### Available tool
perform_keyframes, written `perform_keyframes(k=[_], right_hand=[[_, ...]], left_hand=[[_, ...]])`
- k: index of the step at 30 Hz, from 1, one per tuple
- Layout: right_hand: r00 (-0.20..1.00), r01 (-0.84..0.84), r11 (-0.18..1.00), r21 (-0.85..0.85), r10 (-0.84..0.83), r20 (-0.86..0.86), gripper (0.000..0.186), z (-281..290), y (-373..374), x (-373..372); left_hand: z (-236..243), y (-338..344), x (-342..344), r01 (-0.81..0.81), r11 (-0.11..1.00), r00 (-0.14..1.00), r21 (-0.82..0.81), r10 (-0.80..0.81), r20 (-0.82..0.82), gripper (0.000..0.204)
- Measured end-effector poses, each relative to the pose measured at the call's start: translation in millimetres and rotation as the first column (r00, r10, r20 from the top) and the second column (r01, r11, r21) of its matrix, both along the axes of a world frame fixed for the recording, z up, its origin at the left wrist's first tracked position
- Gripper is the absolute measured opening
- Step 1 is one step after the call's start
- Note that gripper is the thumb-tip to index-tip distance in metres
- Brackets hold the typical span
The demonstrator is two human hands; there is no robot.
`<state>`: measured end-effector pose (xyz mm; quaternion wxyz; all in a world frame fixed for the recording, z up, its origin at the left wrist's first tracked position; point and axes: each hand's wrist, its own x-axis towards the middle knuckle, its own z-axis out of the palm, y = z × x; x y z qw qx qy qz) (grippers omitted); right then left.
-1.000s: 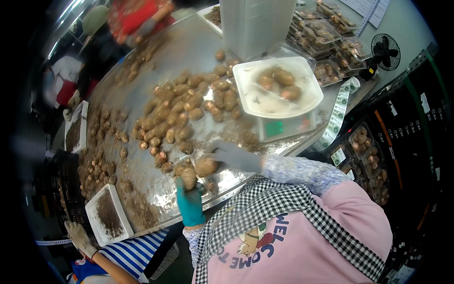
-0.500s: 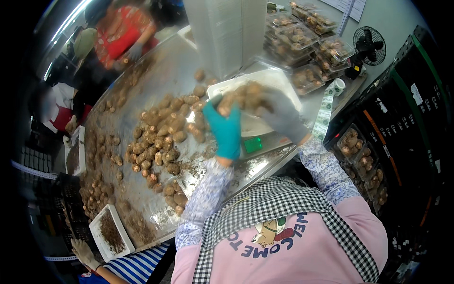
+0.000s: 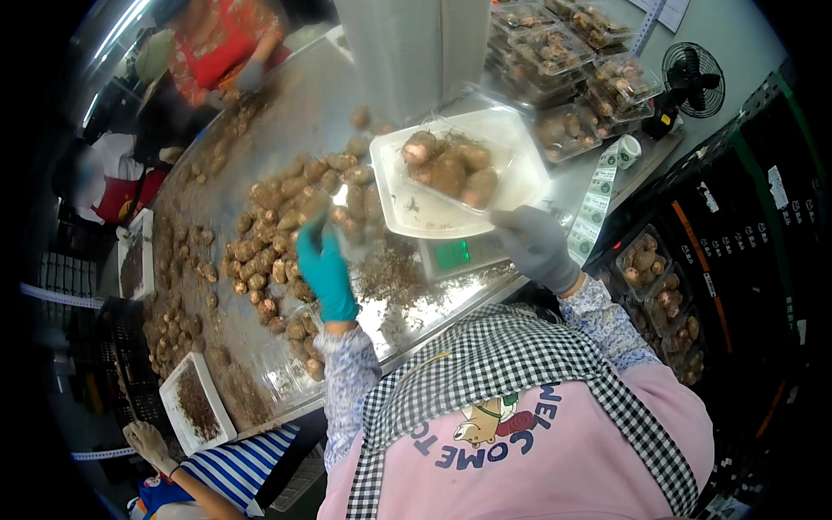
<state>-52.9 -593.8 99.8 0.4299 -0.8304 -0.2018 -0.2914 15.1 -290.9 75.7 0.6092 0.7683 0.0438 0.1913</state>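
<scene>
My left hand [image 3: 326, 270], in a teal glove, is over the near right side of a heap of small brown taro corms [image 3: 269, 247]. Its fingers look apart and slightly blurred, with nothing visible in them. In a grey glove, my right hand [image 3: 539, 247] is at the near right corner of a white tray [image 3: 403, 214], fingers apart; whether they touch the rim I cannot tell. A clear plastic box [image 3: 482, 139] sits in the tray, holding several taro corms [image 3: 448, 173]. The tray rests on a scale [image 3: 451, 254] with a lit green display.
Filled clear boxes [image 3: 550, 52] are stacked at the back right, beside a label roll [image 3: 628, 152] and a black fan [image 3: 693, 80]. Black crates [image 3: 737, 260] stand at right. Loose soil [image 3: 394, 273] lies on the metal table. Co-workers' gloved hands [image 3: 250, 76] are around its left side.
My left hand has moved left from the tray to the heap. My right hand has drawn back from the corms to the tray's near corner. The corms in the box are now uncovered.
</scene>
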Motion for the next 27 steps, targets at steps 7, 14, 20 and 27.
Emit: perform_keyframes(k=[7, 14, 20, 27], right_hand=[[0.998, 0.042, 0.987, 0.157, -0.035, -0.047, 0.017, -8, 4, -2], [0.977, 0.157, 0.879, 0.451, -0.07, -0.203, 0.018, -13, 15, 10], [0.969, 0.225, 0.869, 0.44, -0.153, -0.193, 0.017, -10, 10, 7], [0.94, 0.241, 0.916, 0.321, -0.139, -0.311, 0.026, 22, -5, 35]], left_hand=[[-57, 127, -133, -0.186, 0.695, 0.913, 0.695, 0.383, -0.139, 0.029], [-109, 149, -197, 0.076, 0.833, 0.849, 0.548, 0.234, -0.473, 0.023], [-99, 144, -177, 0.077, 0.797, 0.842, 0.6, 0.27, -0.467, 0.027], [-99, 157, -160, 0.176, 0.645, 0.867, 0.744, 0.257, -0.427, 0.021]])
